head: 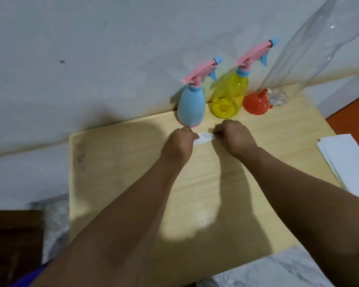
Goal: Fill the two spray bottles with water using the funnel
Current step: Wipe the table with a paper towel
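Observation:
Two spray bottles stand at the back of the wooden table (120, 175), against the wall. The blue spray bottle (191, 106) is on the left, the clear yellow spray bottle (229, 94) on the right; both carry pink trigger heads. An orange funnel (256, 103) lies mouth-down to the right of the yellow one. A large clear plastic bottle (311, 48) rises at the far right. In front of the blue bottle, my left hand (181, 141) and my right hand (234, 137) each pinch an end of a small white paper piece (203, 138) on the table.
A stack of white paper sheets (346, 162) lies at the table's right edge. Crumpled clear plastic (277, 98) sits behind the funnel. A grey-white wall runs behind the table. A dark wooden object (13, 241) is at lower left.

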